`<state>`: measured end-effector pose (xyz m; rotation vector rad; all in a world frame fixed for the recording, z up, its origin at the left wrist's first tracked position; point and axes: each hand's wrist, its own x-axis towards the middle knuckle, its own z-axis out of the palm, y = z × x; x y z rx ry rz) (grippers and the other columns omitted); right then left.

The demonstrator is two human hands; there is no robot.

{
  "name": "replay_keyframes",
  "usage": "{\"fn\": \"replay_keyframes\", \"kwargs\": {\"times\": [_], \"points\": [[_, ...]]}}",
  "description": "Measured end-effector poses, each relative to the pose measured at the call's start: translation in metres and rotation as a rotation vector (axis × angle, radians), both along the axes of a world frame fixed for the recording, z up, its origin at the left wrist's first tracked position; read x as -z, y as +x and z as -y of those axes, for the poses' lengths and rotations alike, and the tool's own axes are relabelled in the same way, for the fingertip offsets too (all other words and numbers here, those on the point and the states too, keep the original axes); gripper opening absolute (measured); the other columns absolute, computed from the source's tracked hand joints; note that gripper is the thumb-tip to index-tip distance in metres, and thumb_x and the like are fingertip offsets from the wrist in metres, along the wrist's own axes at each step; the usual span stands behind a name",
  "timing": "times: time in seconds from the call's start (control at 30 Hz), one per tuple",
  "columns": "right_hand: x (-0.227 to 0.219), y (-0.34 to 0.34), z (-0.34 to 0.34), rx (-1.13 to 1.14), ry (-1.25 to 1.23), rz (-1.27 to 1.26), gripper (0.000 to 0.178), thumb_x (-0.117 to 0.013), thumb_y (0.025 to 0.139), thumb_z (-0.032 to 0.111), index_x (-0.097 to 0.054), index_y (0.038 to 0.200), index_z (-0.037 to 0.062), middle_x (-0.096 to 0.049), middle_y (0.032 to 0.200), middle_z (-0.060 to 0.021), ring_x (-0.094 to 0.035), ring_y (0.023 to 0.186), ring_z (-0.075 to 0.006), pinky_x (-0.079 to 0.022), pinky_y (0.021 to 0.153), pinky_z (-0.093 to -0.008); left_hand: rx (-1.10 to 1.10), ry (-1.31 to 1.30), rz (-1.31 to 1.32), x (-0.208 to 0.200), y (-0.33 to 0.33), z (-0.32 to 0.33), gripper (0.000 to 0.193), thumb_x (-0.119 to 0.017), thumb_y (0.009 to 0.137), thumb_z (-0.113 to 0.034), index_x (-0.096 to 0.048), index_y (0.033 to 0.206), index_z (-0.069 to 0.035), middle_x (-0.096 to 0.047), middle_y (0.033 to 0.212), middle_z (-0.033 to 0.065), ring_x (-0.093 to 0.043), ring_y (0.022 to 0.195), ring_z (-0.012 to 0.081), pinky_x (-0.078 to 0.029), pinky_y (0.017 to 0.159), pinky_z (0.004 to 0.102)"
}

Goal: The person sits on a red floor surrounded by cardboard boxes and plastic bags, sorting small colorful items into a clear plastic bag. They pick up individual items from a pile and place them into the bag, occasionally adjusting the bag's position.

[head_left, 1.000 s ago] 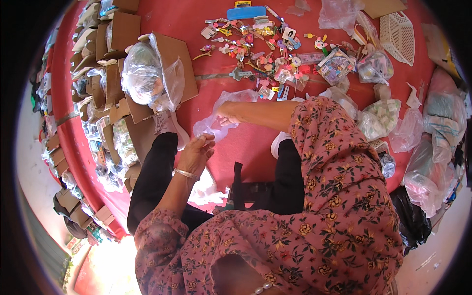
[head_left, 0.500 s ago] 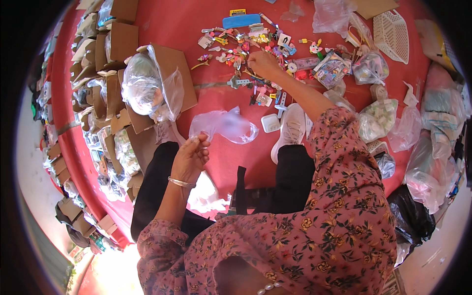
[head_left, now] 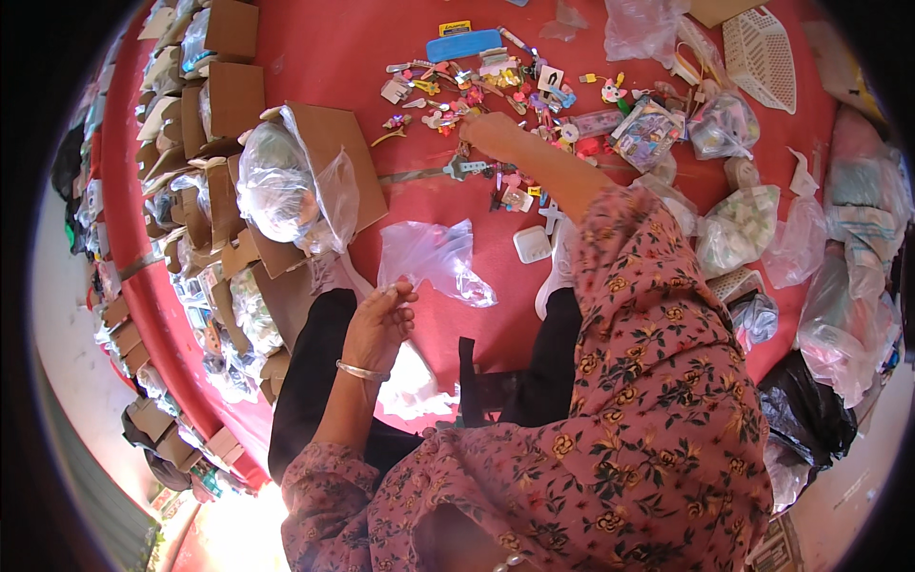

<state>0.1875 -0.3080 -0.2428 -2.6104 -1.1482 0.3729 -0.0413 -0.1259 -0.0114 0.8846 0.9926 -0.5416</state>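
My left hand [head_left: 383,319], with a bangle at the wrist, is closed at the near edge of a clear plastic bag [head_left: 429,255]. The bag spreads out beyond my fingertips, above the red floor. Farther off, my right hand [head_left: 491,136] reaches into a pile of small colourful hair clips and trinkets [head_left: 519,84]. Its fingers point down and are bunched together at the pile's near left part; what they pinch, if anything, is hidden. A grey clip [head_left: 464,169] lies just below that hand. Between the pile and my right shoe sits a small white square box [head_left: 532,244].
Open cardboard boxes [head_left: 235,100] of bagged goods line the left side. A box [head_left: 335,143] with a large wrapped bundle stands nearest. On the right lie a white plastic basket [head_left: 760,59], filled bags [head_left: 739,229] and a black bag [head_left: 808,410]. A blue case [head_left: 464,45] rests behind the pile.
My right hand has moved left and slightly nearer over the pile. The clear bag has changed shape and hangs more spread out beside my left hand. The view has shifted slightly.
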Motion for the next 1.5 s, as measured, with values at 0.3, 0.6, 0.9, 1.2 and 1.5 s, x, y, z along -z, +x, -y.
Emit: {"fn": "replay_keyframes", "kwargs": {"times": [0.3,0.6,0.9,1.2,1.5], "points": [[-0.002,0.012,0.052,0.505,-0.075,-0.133,0.013,-0.050,0.077,0.012,-0.061,0.081,0.0098,-0.059,0.083,-0.0107,-0.060,0.078,-0.0297,-0.048,0.067,-0.0409,0.017,-0.018,-0.002,-0.001,-0.001,0.005,0.020,-0.048,0.087,-0.020,-0.056,0.094,-0.003,-0.058,0.082,0.0047,-0.052,0.065,0.0112,-0.042,0.060,0.0222],[-0.020,-0.009,0.000,0.141,-0.034,0.034,0.013,-0.051,0.076,0.009,-0.059,0.085,0.0072,-0.056,0.090,-0.0146,-0.061,0.079,-0.0283,-0.050,0.066,-0.0404,0.015,-0.031,0.001,0.001,0.000,0.007,0.020,-0.047,0.087,-0.020,-0.056,0.094,-0.004,-0.057,0.083,0.0046,-0.050,0.066,0.0112,-0.042,0.062,0.0225],[0.015,0.003,0.083,0.616,0.296,-0.273,0.005,-0.057,0.070,0.008,-0.058,0.074,0.0046,-0.060,0.067,-0.0084,-0.059,0.057,-0.0200,-0.045,0.050,-0.0337,-0.009,-0.045,0.024,0.000,0.006,0.009,0.023,-0.047,0.087,-0.021,-0.055,0.102,-0.006,-0.058,0.080,0.0033,-0.049,0.067,0.0108,-0.040,0.062,0.0229],[-0.118,-0.028,0.053,0.361,0.741,-1.546,0.009,-0.060,0.073,0.010,-0.054,0.078,0.0065,-0.050,0.064,0.0007,-0.048,0.051,-0.0069,-0.037,0.043,-0.0181,0.067,-0.097,0.106,-0.007,0.004,0.010,0.046,-0.049,0.085,-0.014,-0.034,0.129,-0.012,-0.052,0.067,0.0022,-0.049,0.059,0.0100,-0.040,0.054,0.0225],[-0.048,-0.147,-0.042,0.552,0.499,-2.187,0.019,-0.053,0.076,0.001,-0.049,0.095,0.0005,-0.058,0.070,-0.0122,-0.056,0.056,-0.0168,-0.045,0.049,-0.0257,0.039,-0.128,0.101,-0.011,0.012,0.016,0.034,-0.047,0.085,-0.011,-0.042,0.119,-0.013,-0.055,0.073,0.0039,-0.051,0.059,0.0104,-0.040,0.052,0.0217]]}}
